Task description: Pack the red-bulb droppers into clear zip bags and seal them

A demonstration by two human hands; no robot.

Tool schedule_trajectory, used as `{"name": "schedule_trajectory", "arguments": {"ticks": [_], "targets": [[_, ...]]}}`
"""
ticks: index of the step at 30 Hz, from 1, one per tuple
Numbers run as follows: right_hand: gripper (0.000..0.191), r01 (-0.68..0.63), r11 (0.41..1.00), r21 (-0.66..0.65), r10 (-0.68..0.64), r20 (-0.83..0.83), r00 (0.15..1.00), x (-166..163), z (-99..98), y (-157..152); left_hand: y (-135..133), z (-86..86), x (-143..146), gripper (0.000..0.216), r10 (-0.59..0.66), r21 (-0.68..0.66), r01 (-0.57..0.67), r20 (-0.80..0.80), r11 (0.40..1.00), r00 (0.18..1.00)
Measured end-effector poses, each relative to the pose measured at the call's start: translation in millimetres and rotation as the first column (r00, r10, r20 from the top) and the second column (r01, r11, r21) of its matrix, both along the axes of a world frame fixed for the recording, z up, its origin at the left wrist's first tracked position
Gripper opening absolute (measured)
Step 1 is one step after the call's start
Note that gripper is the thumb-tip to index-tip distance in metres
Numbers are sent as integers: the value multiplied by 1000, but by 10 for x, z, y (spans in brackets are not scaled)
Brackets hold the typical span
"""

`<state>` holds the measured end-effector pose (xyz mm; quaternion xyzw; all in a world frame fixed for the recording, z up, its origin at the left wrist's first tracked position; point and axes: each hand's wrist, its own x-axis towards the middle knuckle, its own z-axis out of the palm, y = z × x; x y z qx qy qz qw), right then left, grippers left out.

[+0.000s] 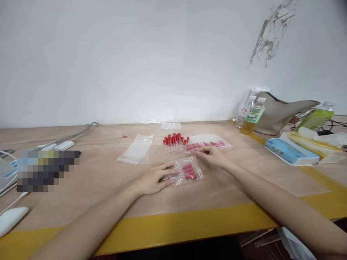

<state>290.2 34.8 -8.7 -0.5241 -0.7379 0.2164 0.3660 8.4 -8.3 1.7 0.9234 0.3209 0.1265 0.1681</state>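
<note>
"Resting where, that plastic bag [200,172] with the red-topped droppers [189,169]?"

"Flat on the pale wooden table [94,180], its front edge covered in yellow tape [176,227]. The left hand [154,178] lies over the bag's left end, fingers spread, not clamped."

"And the right hand [213,157]?"

"Thumb and forefinger close together by the bag's top right corner; I can't tell whether they pinch anything."

"The room?"

"White wall [135,61] behind, scuffed at upper right. Two bottles [255,115] and a blue tissue pack [291,150] sit on the table's right side."
</note>
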Motion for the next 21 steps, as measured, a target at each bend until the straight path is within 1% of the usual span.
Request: {"name": "schedule_trajectory", "arguments": {"ticks": [1, 3, 5, 8, 12, 15, 18, 21], "targets": [[21, 66, 997, 32, -67, 47, 997, 2, 69, 87, 2, -4, -3, 38, 4, -4, -4, -8, 1000, 1000], [19, 142, 986, 88, -156, 185, 970, -35, 187, 295, 6, -7, -6, 39, 8, -7, -8, -9, 1000, 1000], [20, 195, 978, 79, -210, 324, 922, -114, 250, 527, 8, -6, -6, 40, 8, -3, -8, -2, 1000, 1000], [22, 254, 966, 54, -256, 354, 900, -248, 234, 861, 8, 0, -6, 40, 7, -3, -7, 0, 1000, 1000], [21, 337, 942, -9, -315, 327, 891, -345, 123, 1165, 4, 9, -6, 39, -9, -2, 9, 16, 1000, 1000], [13, 353, 933, -75, -322, 266, 909, -360, 80, 1255, -1, 17, -7, 38, -19, 13, 18, 28, 1000, 999], [11, 342, 931, -131, -321, 156, 934, -344, 121, 1228, -9, 10, -12, 38, -18, 29, 17, 36, 999, 999], [13, 316, 940, -130, -319, -1, 948, -252, 218, 1071, -5, -22, -21, 39, -23, 46, 21, 51, 999, 998]]}}
